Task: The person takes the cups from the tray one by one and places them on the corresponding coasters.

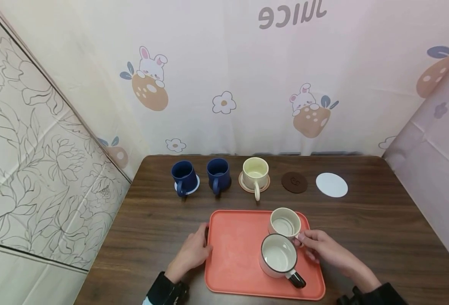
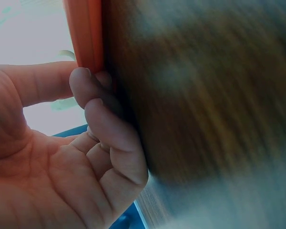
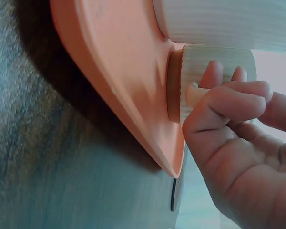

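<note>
The cream mug (image 1: 284,223) stands upright at the far right corner of the orange tray (image 1: 236,254), its mouth up and its handle pointing toward the tray's right rim. It is ribbed, glossy ceramic, pale inside. The right hand (image 1: 323,248) pinches that handle with curled fingers (image 3: 233,102). Just nearer on the tray stands a dark-rimmed mug (image 1: 279,256), handle toward the tray's near-right corner. The left hand (image 1: 194,252) grips the tray's left rim, fingers (image 2: 93,93) curled against it.

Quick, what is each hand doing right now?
Left hand: holds the orange tray edge.
Right hand: pinches the cream mug handle.
</note>
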`<state>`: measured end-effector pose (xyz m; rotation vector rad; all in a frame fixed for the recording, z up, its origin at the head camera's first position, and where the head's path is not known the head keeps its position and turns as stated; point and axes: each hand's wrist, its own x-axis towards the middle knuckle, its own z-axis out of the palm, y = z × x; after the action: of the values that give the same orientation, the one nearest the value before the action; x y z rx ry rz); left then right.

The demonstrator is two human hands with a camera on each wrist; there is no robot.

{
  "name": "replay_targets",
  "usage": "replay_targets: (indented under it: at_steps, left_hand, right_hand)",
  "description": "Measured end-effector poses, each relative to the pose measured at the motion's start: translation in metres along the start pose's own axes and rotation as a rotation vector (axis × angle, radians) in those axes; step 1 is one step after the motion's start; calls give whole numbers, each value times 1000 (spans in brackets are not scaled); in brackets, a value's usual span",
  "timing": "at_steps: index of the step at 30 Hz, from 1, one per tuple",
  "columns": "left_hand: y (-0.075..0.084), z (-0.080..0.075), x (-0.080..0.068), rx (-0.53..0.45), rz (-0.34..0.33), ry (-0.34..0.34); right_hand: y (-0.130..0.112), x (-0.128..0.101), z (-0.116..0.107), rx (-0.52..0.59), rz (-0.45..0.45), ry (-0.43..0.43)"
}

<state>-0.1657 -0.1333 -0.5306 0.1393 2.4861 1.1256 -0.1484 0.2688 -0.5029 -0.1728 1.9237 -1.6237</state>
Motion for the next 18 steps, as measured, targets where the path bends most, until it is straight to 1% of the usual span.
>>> replay_targets:
  at_steps: [4,7,12,18]
  left_hand:
    - [0,0,1,10,-1,6]
    - [1,0,1,14,-12,9]
    - [1,0,2,14,-17,12]
    - [0,0,1,15,-3,13]
  right_hand:
    - [0,0,-1,21,-20,-24]
    - [-1,0,0,39,-7,-19]
    - [1,1,4,73,28,26]
    - [7,-1,8,93,27,71]
